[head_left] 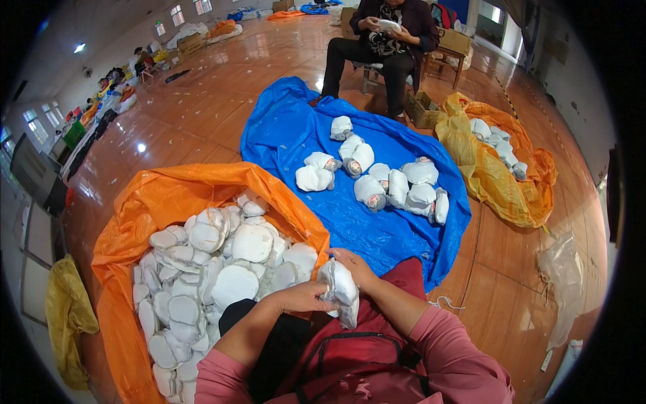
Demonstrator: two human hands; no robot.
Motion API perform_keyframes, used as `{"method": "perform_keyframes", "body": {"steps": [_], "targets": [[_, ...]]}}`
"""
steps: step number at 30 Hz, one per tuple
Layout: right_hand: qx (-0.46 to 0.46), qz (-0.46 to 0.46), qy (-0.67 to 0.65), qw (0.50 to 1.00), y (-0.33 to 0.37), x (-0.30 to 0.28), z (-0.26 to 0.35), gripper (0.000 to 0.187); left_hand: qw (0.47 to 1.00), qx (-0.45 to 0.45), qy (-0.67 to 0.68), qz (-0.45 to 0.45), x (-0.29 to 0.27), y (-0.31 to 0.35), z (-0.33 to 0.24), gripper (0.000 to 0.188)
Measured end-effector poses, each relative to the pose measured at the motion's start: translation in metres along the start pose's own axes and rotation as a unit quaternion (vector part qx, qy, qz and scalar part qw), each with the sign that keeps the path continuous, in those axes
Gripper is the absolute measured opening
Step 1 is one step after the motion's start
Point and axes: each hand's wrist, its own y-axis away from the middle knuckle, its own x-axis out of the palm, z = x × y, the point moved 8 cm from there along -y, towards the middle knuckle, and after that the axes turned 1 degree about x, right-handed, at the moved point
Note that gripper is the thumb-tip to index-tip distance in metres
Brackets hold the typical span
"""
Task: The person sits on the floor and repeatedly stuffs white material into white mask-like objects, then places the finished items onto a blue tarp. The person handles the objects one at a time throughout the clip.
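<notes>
Over my lap is a bundle of white rounded pads [342,288], its layers bunched together. My left hand [301,297] grips its left side, the fingers partly hidden at its edge. On the upper right my right hand [354,266] is closed round the same bundle, with some fingertips out of sight behind it. Just left of my knees lies an open orange sack [202,176], its rim rolled back. It is heaped with loose white rounded pads [235,285].
Ahead, a blue sheet [282,128] holds several white bundles with grey ends [357,156]. At the right, a yellow-orange sack [474,172] contains more. A seated person [390,40] handles a white pad beyond the sheet, near a cardboard box [422,110]. Clear plastic [562,283] lies at right.
</notes>
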Motion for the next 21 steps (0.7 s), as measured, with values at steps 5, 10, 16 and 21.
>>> {"method": "perform_keyframes", "body": {"steps": [5,10,16,21], "targets": [[0.001,-0.008,0.002,1.0,-0.002,-0.003,-0.004,0.04,0.999,0.0,-0.032,-0.003,-0.001,-0.001,-0.004,0.038],[0.009,-0.004,-0.004,1.0,-0.004,-0.005,-0.009,0.039,0.997,-0.081,0.007,-0.004,0.0,0.001,0.0,0.038],[0.002,0.004,-0.026,1.0,-0.004,0.0,-0.005,0.039,0.997,-0.073,-0.033,-0.014,-0.001,0.003,0.007,0.038],[-0.031,0.002,0.035,0.999,-0.008,-0.001,-0.006,0.038,0.995,-0.054,-0.074,-0.036,-0.003,0.005,0.005,0.04]]}}
